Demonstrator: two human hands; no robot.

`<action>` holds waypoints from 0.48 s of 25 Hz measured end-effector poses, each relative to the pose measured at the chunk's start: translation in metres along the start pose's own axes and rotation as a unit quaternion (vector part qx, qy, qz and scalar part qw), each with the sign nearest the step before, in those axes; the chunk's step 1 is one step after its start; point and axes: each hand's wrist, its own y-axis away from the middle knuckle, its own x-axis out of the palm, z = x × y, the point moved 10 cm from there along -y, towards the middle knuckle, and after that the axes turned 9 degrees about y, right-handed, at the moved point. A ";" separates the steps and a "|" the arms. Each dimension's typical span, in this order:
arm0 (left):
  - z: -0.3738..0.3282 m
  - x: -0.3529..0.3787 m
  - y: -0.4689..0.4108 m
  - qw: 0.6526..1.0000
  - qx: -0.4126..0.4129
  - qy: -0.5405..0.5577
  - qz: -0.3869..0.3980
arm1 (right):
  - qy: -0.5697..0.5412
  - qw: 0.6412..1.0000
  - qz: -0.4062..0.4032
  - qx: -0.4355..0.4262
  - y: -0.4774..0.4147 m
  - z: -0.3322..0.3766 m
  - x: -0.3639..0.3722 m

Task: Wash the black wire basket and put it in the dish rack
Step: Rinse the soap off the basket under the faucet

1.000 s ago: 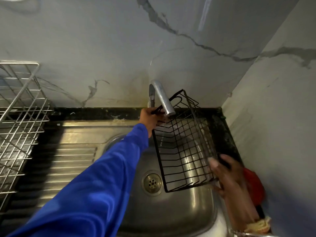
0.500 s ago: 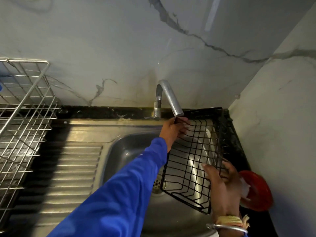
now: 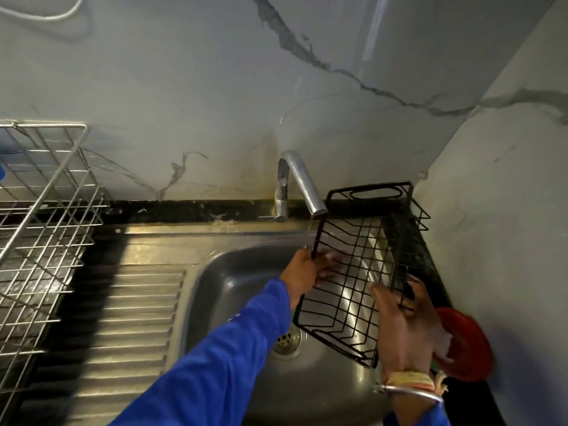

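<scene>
Steel sink [image 3: 233,272], marbled wall [image 3: 184,87]: left hand [image 3: 304,272] and right hand [image 3: 402,327] grip the black wire basket [image 3: 353,272] by its sides, fingers curled, tilting it under the tap [image 3: 302,182] at the sink's back-right corner, apparently to rinse.

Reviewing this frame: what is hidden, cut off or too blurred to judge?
Dish rack: head view, cut off by the left edge.
Red object: head view, partly behind the right hand, blurred; unidentifiable.
Drain: head view, partly covered by the blue sleeve.
Fingertips of the left hand on the black wire basket: head view, smeared by motion.
</scene>
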 end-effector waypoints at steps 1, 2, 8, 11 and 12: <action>-0.002 -0.005 0.001 1.000 -0.006 0.000 0.007 | 0.006 1.000 0.012 -0.005 0.000 -0.003 0.005; -0.010 -0.012 -0.005 1.000 -0.002 0.021 0.008 | 0.017 0.999 0.031 -0.013 0.004 -0.005 0.010; -0.054 -0.047 -0.033 0.992 0.045 0.104 -0.049 | 0.031 0.999 0.014 -0.011 0.019 -0.013 0.025; -0.011 -0.021 -0.010 0.999 0.008 0.027 0.027 | -0.019 0.999 -0.038 -0.005 0.004 0.000 0.017; -0.003 -0.015 -0.006 0.999 0.002 0.015 0.051 | -0.030 0.998 -0.048 -0.007 0.002 0.003 0.015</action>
